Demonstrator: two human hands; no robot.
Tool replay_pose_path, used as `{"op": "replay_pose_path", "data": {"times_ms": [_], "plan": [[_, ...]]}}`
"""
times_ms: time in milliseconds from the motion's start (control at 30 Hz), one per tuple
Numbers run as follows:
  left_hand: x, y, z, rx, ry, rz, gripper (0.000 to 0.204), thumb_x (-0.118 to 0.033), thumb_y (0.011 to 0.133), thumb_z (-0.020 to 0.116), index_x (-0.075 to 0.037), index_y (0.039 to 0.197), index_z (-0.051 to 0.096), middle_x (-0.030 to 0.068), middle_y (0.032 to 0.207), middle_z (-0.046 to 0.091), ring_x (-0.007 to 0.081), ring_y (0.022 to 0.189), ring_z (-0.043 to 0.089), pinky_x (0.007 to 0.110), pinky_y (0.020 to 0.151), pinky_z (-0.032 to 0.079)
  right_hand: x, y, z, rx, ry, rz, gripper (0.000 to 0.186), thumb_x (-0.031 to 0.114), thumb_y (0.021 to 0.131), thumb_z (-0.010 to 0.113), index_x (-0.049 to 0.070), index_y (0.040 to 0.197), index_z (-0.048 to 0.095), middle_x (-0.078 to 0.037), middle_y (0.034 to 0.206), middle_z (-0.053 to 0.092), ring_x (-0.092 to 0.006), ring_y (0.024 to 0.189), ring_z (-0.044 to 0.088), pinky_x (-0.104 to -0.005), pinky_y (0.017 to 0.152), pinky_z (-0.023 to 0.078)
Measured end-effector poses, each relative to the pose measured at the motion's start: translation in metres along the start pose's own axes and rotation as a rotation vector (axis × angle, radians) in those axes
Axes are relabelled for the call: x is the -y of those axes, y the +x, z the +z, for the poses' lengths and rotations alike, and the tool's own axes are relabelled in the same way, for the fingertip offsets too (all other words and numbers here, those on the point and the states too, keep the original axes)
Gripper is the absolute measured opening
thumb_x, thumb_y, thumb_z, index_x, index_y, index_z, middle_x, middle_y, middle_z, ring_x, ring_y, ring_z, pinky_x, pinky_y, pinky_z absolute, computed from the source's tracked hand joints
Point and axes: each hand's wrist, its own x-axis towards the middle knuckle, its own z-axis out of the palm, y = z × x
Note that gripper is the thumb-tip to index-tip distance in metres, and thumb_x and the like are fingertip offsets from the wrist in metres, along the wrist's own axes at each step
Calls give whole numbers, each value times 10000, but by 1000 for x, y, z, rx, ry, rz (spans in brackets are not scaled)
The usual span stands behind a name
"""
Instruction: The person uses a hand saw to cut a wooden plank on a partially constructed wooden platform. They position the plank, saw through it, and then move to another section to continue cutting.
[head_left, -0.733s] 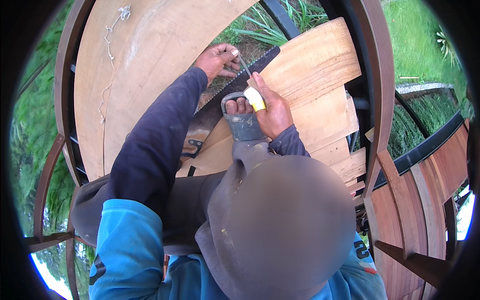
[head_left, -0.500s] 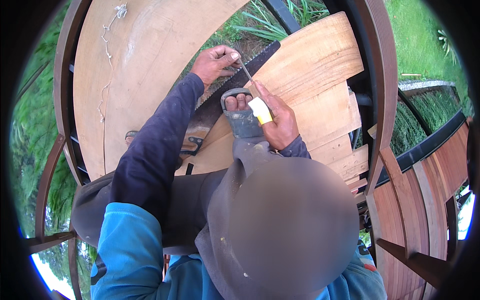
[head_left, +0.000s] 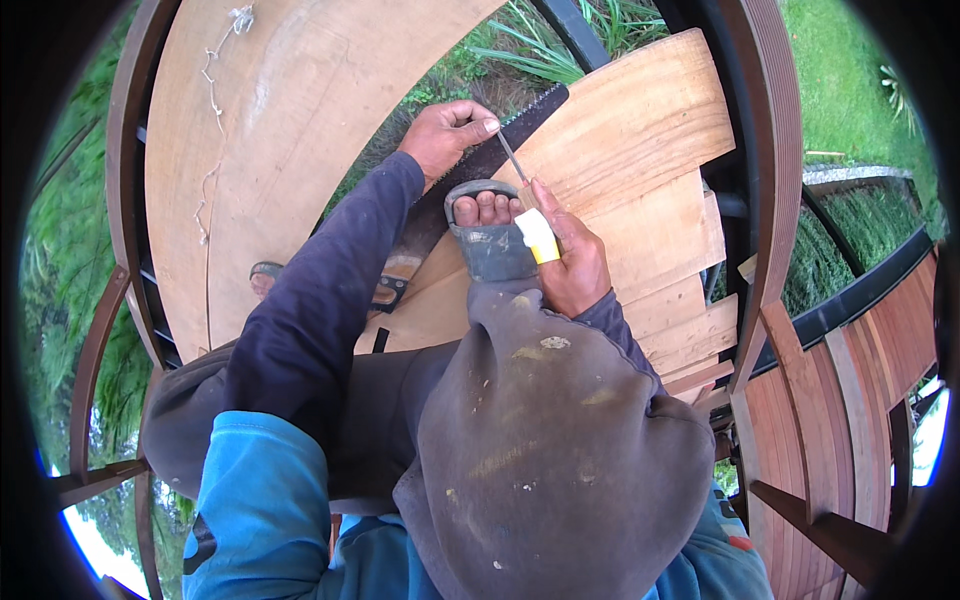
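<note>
A handsaw (head_left: 428, 226) with a dark blade lies slantwise on the pale boards, its toothed edge facing left and its handle (head_left: 388, 292) near my legs. Across the blade runs a slim metal file (head_left: 511, 156). My left hand (head_left: 447, 140) pinches the file's far tip between thumb and finger, above the teeth. At the other end, my right hand (head_left: 577, 262) is closed around the file's wooden handle, where a white and yellow piece (head_left: 538, 236) also shows. My sandaled foot (head_left: 492, 236) rests against the blade, between the hands.
A wide curved wooden panel (head_left: 270, 110) fills the left, with a knotted white string (head_left: 211, 85) on it. Loose boards (head_left: 640, 120) overlap at the right. Grass shows through a gap beyond the saw. Curved railings (head_left: 770, 150) and reddish slats (head_left: 850, 430) border the space.
Both hands and the file have shifted slightly right, the right hand also a little nearer to me. The left hand keeps its pinch on the tip. The saw has barely moved.
</note>
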Motion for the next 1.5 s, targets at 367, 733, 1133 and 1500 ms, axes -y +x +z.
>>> {"op": "replay_pose_path", "data": {"times_ms": [367, 733, 1133, 1500], "plan": [[-8, 5, -10, 11, -46, -192, 228, -350, 978, 730, -130, 1035, 706, -35, 922, 643, 84, 871, 585, 272, 698, 492, 4, 16, 3, 53, -194, 19, 743, -68, 811, 599, 157, 1515, 522, -256, 901, 659, -444, 834, 668, -513, 751, 531], [-15, 20, -25, 42, -73, -169, 261, -335, 1018, 670, -92, 1112, 665, 53, 1065, 687, 175, 965, 686, 394, 824, 581, 4, 36, 16, 16, -153, -12, 703, -61, 827, 589, 118, 1504, 528, -271, 1001, 696, -436, 899, 689, -501, 762, 534], [-10, -10, -13, -19, -42, -144, 239, -331, 994, 713, -115, 1099, 718, -4, 1069, 711, 117, 1021, 649, 317, 840, 543, 9, -1, 8, 64, 76, -47, 585, -25, 920, 611, 63, 1493, 537, -264, 1146, 680, -401, 1049, 686, -406, 926, 533], [1, -4, -3, -3, -63, -21, 191, -271, 982, 735, -96, 1059, 731, -52, 941, 679, 25, 750, 534, 189, 584, 411, -1, -3, 7, -25, 67, -57, 547, -2, 928, 623, 58, 1468, 560, -274, 1163, 690, -397, 1093, 698, -404, 928, 545]]}}
